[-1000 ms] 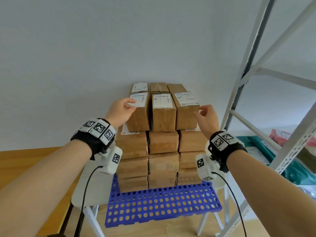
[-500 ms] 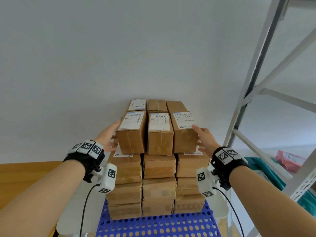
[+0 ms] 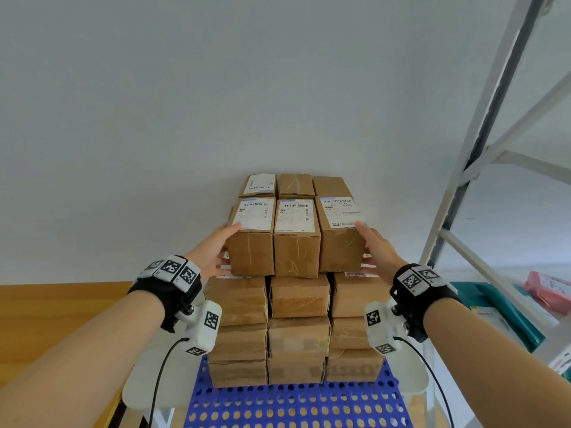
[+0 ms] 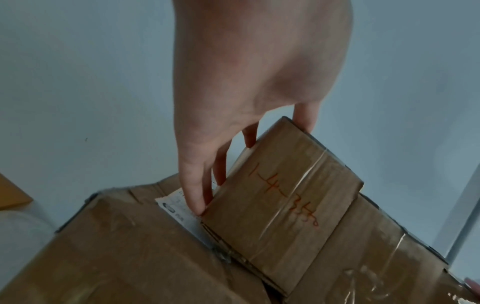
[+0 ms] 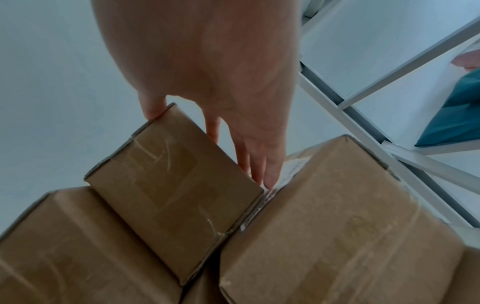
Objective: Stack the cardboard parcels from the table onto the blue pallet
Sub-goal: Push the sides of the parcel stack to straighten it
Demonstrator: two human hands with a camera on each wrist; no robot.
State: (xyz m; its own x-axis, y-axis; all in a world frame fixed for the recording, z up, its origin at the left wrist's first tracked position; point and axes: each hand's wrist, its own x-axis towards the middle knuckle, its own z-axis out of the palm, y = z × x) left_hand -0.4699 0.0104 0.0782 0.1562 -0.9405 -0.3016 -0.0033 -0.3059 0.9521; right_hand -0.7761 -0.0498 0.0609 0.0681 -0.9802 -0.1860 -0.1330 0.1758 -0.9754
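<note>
Cardboard parcels are stacked several layers high on the blue pallet, against the white wall. The top layer's front row holds three labelled parcels side by side. My left hand lies flat, fingers straight, against the outer side of the left top parcel. My right hand presses the same way on the outer side of the right top parcel. In the left wrist view the left hand touches a parcel with red writing. In the right wrist view the right hand flanks a taped parcel.
A white metal shelf frame stands close on the right, with teal and pink bags behind it. A wooden surface lies at the left. The pallet rests on a white stand.
Both hands dropped from the front edges of the top parcels' labels to the outer sides of the row and straightened. The stack now sits closer and lower in view.
</note>
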